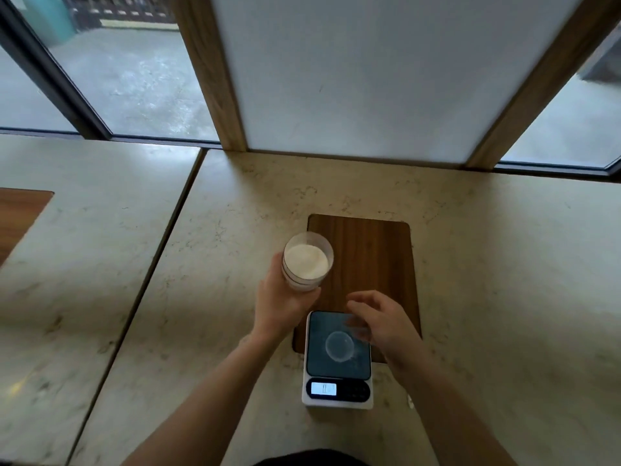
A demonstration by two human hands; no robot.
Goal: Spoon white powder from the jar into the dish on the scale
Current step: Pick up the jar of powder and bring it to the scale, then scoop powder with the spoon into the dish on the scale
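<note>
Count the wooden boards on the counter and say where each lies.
2: one wooden board under the scale at centre, one wooden board at the far left edge, partly cut off.

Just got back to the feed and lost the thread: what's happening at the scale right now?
The person's left hand holds an open jar of white powder, tilted slightly, above the wooden board. The right hand hovers blurred over the scale, fingers loosely curled; whether it holds a spoon cannot be told. A clear round dish sits on the scale's dark plate, with no heap of powder visible in it.
</note>
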